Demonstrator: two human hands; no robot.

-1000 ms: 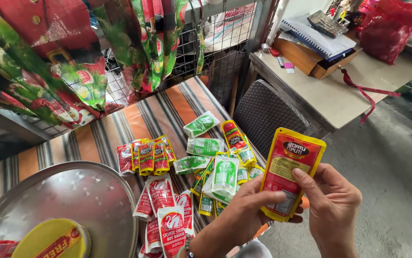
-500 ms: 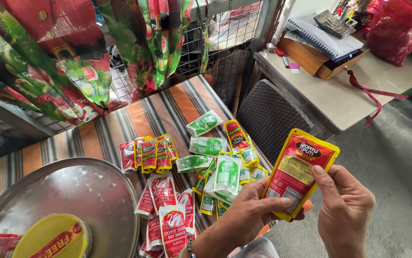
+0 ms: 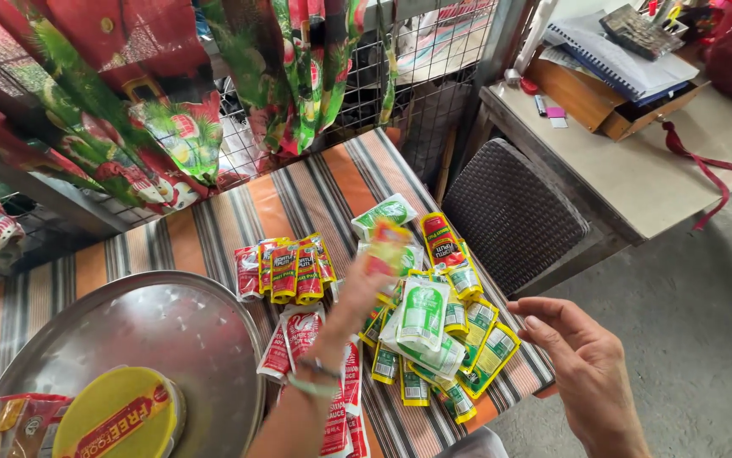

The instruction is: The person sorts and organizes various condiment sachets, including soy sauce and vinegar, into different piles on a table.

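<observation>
Sorting step: left hand (image 3: 357, 297), blurred, grasps a red-and-yellow sauce pouch (image 3: 387, 246) above the sachets on the striped tablecloth (image 3: 315, 195); right hand (image 3: 582, 360) hangs open and empty. Next likely calls for placing it among like pouches.

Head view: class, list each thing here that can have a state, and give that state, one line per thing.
Left hand: closed on a red and yellow sachet, blurred, over the table.
Right hand: open, empty.
Green and white sachets: sealed, heaped.
Metal tray: flat, bearing a yellow lid.
Wicker chair: unoccupied.
</observation>
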